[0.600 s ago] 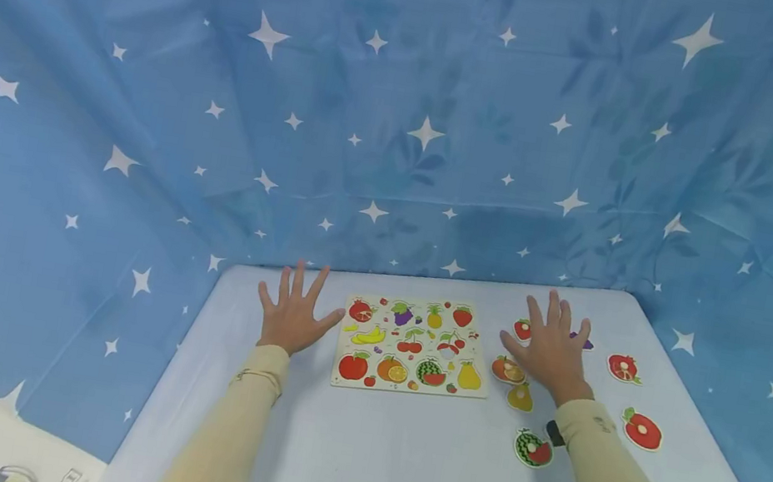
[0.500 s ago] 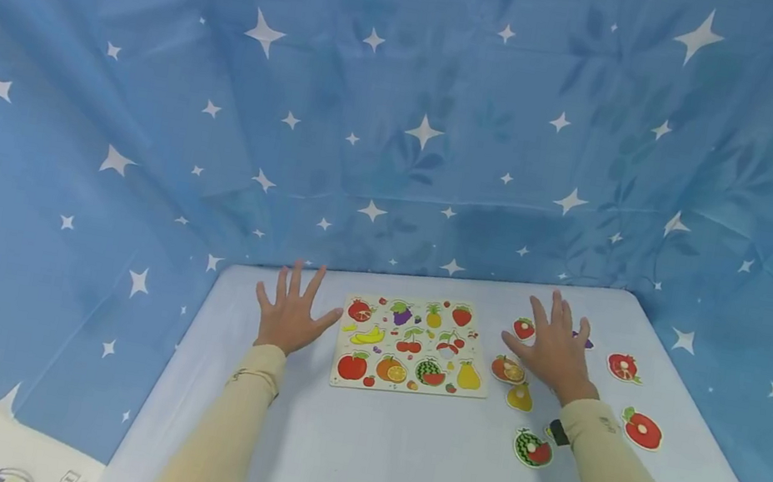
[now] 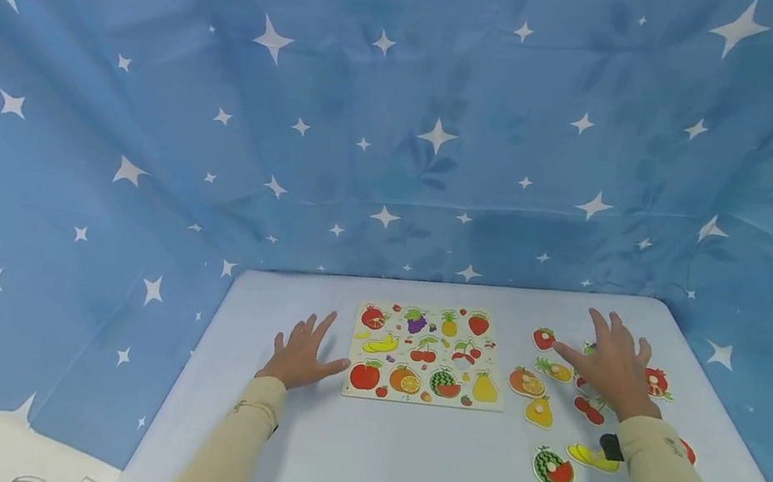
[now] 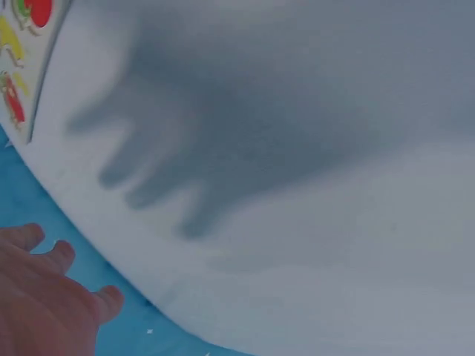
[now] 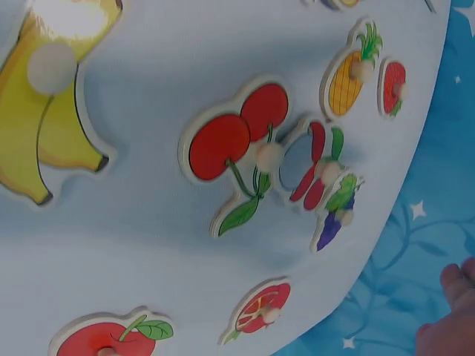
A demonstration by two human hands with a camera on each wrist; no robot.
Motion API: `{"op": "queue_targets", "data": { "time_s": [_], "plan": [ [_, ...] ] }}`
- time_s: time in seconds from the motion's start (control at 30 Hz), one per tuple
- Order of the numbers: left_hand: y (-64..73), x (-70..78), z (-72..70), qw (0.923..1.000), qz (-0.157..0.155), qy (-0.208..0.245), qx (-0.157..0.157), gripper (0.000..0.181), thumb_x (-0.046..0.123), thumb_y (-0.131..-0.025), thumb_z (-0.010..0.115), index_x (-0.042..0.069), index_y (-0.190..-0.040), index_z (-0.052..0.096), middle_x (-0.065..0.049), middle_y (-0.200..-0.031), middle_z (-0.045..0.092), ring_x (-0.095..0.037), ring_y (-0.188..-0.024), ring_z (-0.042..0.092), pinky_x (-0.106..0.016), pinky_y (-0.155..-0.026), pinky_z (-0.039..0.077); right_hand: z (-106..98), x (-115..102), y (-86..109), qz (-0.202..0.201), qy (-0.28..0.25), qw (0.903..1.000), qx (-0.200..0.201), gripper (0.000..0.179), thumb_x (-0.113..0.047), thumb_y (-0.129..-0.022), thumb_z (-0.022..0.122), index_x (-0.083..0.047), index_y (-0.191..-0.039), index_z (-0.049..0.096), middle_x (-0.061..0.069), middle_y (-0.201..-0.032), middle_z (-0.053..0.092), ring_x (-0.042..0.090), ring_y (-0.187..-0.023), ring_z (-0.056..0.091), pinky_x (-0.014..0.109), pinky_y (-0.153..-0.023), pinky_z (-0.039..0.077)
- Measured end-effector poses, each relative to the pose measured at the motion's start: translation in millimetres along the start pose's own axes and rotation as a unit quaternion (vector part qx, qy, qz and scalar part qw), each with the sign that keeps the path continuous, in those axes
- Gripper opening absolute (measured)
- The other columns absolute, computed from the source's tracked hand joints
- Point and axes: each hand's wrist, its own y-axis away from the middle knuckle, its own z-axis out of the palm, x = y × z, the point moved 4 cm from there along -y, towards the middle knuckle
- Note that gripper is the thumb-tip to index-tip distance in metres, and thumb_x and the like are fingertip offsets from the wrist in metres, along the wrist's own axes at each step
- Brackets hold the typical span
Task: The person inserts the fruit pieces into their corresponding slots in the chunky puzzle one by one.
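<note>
My left hand (image 3: 305,353) hovers just left of the wooden fruit puzzle board (image 3: 493,405), fingers spread and holding nothing. In the left wrist view its shadow falls on the white table. Over on the right, my right hand (image 3: 611,369) is spread above loose knobbed fruit pieces, apparently gripping none. It partly hides some of them in the head view. Around it lie a strawberry piece (image 3: 544,338), a pineapple piece (image 3: 554,370), an orange piece (image 3: 527,382) and a pear piece (image 3: 539,412). The right wrist view shows a cherry piece (image 5: 219,146) and a grape piece (image 5: 338,215).
Nearer the front are a watermelon piece (image 3: 554,468) and a banana piece (image 3: 592,457). A pomegranate piece (image 3: 657,382) lies further right; an apple piece (image 5: 96,343) shows in the right wrist view. A blue star-patterned curtain (image 3: 371,146) hangs behind the table.
The head view has shifted, so the board appears further right. My right hand has moved rightward over the pieces, uncovering the pineapple and banana. My left hand has come slightly closer and lower.
</note>
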Motion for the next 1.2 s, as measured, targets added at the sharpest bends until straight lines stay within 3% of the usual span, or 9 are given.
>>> {"op": "queue_targets", "data": {
  "time_s": [0.2,0.37,0.53,0.7,0.97,1.2],
  "plan": [
    [4.6,-10.8,25.0,0.9998,-0.014,0.001,-0.016,0.106,0.073,-0.088,0.071,0.024,-0.171,0.028,-0.023,-0.173,0.026,-0.05,-0.157,0.021,-0.081,-0.118,0.012,-9.2,25.5,-3.0,0.031,-0.014,0.9993,-0.019,0.101,-0.057,-0.097,0.073,0.009,-0.16,0.031,0.048,-0.155,0.031,0.066,-0.141,0.03,0.088,-0.11,0.007],
    [-2.2,-7.5,38.2,0.9995,0.006,0.01,-0.029,0.107,0.074,-0.087,0.071,0.025,-0.172,0.028,-0.019,-0.175,0.025,-0.048,-0.159,0.02,-0.078,-0.12,0.012,-11.9,47.8,-1.8,0.058,-0.017,0.9977,-0.03,0.102,-0.058,-0.098,0.07,0.011,-0.16,0.028,0.048,-0.154,0.029,0.067,-0.141,0.028,0.089,-0.11,0.007],
    [-11.7,-0.4,43.0,0.9989,0.009,0.044,-0.016,0.097,0.069,-0.092,0.069,0.024,-0.17,0.032,-0.014,-0.174,0.03,-0.046,-0.159,0.019,-0.074,-0.123,0.009,-12.0,62.8,-3.3,0.071,-0.013,0.9968,-0.034,0.103,-0.059,-0.098,0.07,0.012,-0.16,0.027,0.05,-0.153,0.028,0.068,-0.14,0.027,0.089,-0.108,0.011],
    [-24.1,-5.4,39.1,0.9994,0.006,0.03,0.018,0.077,0.059,-0.103,0.059,0.023,-0.168,0.038,-0.013,-0.171,0.036,-0.048,-0.158,0.02,-0.074,-0.123,0.009,-10.2,75.1,-4.1,0.071,-0.012,0.9969,-0.031,0.102,-0.059,-0.099,0.068,0.014,-0.158,0.028,0.05,-0.153,0.029,0.068,-0.14,0.027,0.09,-0.103,0.016],
    [-52.5,-0.1,40.9,0.9991,0.036,-0.021,-0.004,0.07,0.054,-0.103,0.061,0.028,-0.166,0.042,-0.01,-0.173,0.034,-0.049,-0.158,0.02,-0.074,-0.123,0.009,-14.7,107.6,5.9,0.112,-0.019,0.992,-0.054,0.101,-0.056,-0.102,0.066,0.014,-0.16,0.023,0.05,-0.153,0.026,0.073,-0.134,0.027,0.091,-0.101,0.018],
    [-62.1,-11.1,57.6,0.997,0.056,-0.044,-0.031,0.073,0.057,-0.105,0.057,0.028,-0.169,0.037,-0.005,-0.176,0.027,-0.046,-0.161,0.014,-0.07,-0.125,0.009,-17.5,119.4,1.6,0.14,-0.071,0.9843,-0.081,0.087,-0.038,-0.105,0.065,0.011,-0.162,0.02,0.05,-0.153,0.026,0.072,-0.134,0.028,0.091,-0.104,0.014]
  ]
}}
